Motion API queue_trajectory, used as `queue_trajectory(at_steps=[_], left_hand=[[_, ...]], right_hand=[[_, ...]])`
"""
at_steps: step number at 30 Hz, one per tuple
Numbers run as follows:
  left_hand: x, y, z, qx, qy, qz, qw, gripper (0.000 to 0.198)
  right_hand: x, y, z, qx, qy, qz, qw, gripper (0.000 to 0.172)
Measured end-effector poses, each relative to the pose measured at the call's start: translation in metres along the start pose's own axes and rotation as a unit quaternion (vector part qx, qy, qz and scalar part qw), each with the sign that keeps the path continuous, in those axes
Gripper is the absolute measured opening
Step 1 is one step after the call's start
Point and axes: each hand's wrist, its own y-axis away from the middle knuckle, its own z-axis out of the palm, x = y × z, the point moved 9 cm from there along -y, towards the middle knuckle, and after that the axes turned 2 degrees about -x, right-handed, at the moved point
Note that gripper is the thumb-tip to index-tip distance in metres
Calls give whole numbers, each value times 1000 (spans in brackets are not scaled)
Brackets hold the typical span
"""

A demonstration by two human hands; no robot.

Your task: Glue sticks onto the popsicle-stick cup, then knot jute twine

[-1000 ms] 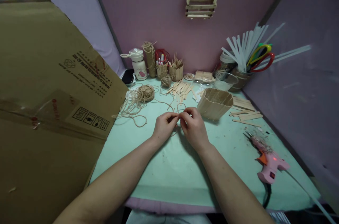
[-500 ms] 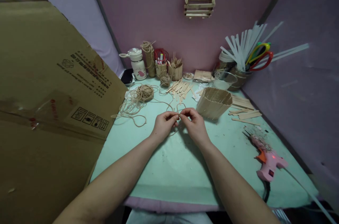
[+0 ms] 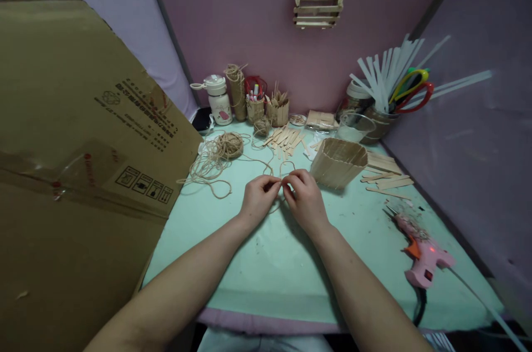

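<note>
Over the middle of the table, my left hand (image 3: pixel 261 195) and my right hand (image 3: pixel 305 197) meet fingertip to fingertip. Both pinch a thin brown twine (image 3: pixel 287 163); a loop of it rises beyond the fingers, and a bit hangs below them. Exactly how the strand runs between the fingertips is hidden. Just past my right hand stands a box of wooden craft sticks (image 3: pixel 338 163), its top open. A ball of twine (image 3: pixel 229 145) with loose tangled strands lies to the far left of my hands, and a smaller twine ball (image 3: pixel 261 127) sits behind.
A pink glue gun (image 3: pixel 428 258) with a lit red light lies at the right. A large cardboard box (image 3: pixel 83 174) borders the left side. Loose craft sticks (image 3: pixel 386 180), a white bottle (image 3: pixel 218 100) and a jar with scissors (image 3: pixel 376 125) and white glue sticks stand around.
My right fingers have shifted slightly, opening a gap between thumb and forefinger base. Both hands stay together at the twine. The whole view has moved a little.
</note>
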Motion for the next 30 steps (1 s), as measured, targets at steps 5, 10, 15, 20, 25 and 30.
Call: queue_trajectory(at_steps=[5, 10, 15, 20, 25, 30], left_hand=[[-10, -1, 8, -23, 107, -79, 991, 17], [-13, -1, 9, -22, 140, -92, 986, 18], [-12, -1, 6, -14, 133, -74, 988, 16], [-10, 0, 8, -28, 135, -74, 988, 16], [-12, 1, 14, -42, 181, -102, 977, 22], [-12, 1, 15, -39, 195, -115, 973, 24]], right_hand=[[11, -1, 2, 15, -96, 51, 994, 11], [22, 1, 6, 24, -151, 100, 983, 8], [15, 1, 4, 14, -92, 55, 994, 8], [11, -1, -1, 27, -101, 52, 993, 12], [28, 0, 2, 33, -204, 154, 966, 10], [44, 5, 17, 20, -306, 223, 925, 13]])
